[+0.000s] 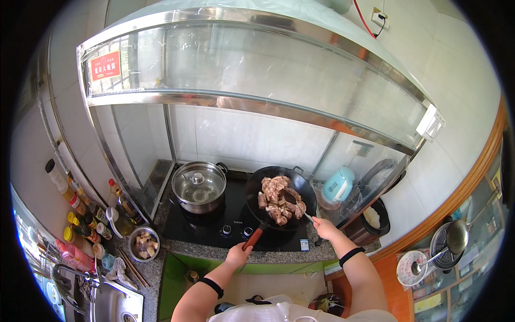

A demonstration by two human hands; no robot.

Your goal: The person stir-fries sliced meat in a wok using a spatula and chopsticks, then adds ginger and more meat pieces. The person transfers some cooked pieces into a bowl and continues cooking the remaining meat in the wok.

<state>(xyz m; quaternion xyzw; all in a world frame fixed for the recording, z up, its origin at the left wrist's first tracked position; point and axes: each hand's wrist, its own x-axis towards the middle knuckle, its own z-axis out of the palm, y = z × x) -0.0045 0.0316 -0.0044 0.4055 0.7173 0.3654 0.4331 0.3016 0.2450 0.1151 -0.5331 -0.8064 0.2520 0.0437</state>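
My left hand (238, 254) grips the reddish wooden handle (253, 239) of a black wok (254, 209), which sits on the right side of a black gas cooktop (189, 231). Browned chunks of bone-in meat (275, 187) fill much of its bottom. A metal spatula (305, 214) is held by its handle in my right hand (324, 228), at the wok's right edge. The spatula's dark blade (288, 196) rests among the meat. On the left burner stands a stainless-steel pot (204, 207) under a glass lid (197, 183).
A steel bowl of food pieces (145, 244), chopsticks (132, 267) and several sauce bottles (86, 225) crowd the left counter by a sink (116, 302). A glass-and-metal hood (249, 100) surrounds the stove. At right are a blue kettle (338, 185), a container of rice (372, 217) and a ladle on a plate (410, 269).
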